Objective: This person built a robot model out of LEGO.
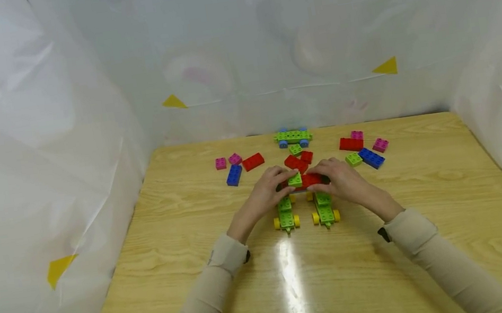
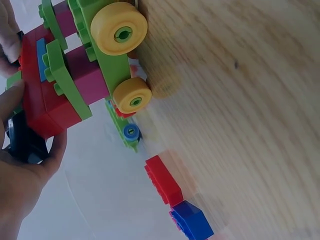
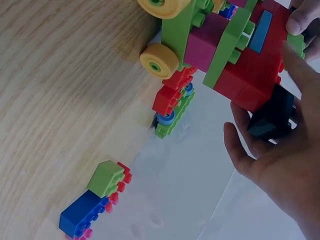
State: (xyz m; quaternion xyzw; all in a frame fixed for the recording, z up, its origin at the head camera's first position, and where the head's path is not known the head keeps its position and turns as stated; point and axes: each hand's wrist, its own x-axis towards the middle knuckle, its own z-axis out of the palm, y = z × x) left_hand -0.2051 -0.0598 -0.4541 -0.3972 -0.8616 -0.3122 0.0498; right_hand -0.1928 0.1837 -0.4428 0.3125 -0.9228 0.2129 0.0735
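Two green wheeled bases [image 1: 286,219] with yellow wheels carry a block structure, with magenta and green bricks under a red layer [image 2: 45,100] [image 3: 250,75]. The left hand [image 1: 267,190] [image 2: 25,185] grips the structure's left end around a black piece [image 2: 25,140], a finger at a small green brick [image 1: 295,179] on top. At the opposite end, the right hand [image 1: 343,181] [image 3: 285,155] curls around another black piece [image 3: 272,115], one finger reaching over the red top towards the green brick [image 3: 296,44]. A blue strip [image 3: 260,31] shows between the red bricks.
Behind the structure lie red bricks [image 1: 296,163] and a green wheeled base [image 1: 293,136] with blue wheels. Loose red, blue [image 1: 234,175] and magenta bricks lie back left; red, green [image 1: 353,159], blue [image 1: 371,158] and magenta ones lie back right. White sheeting [image 1: 264,42] surrounds the table [image 1: 179,295].
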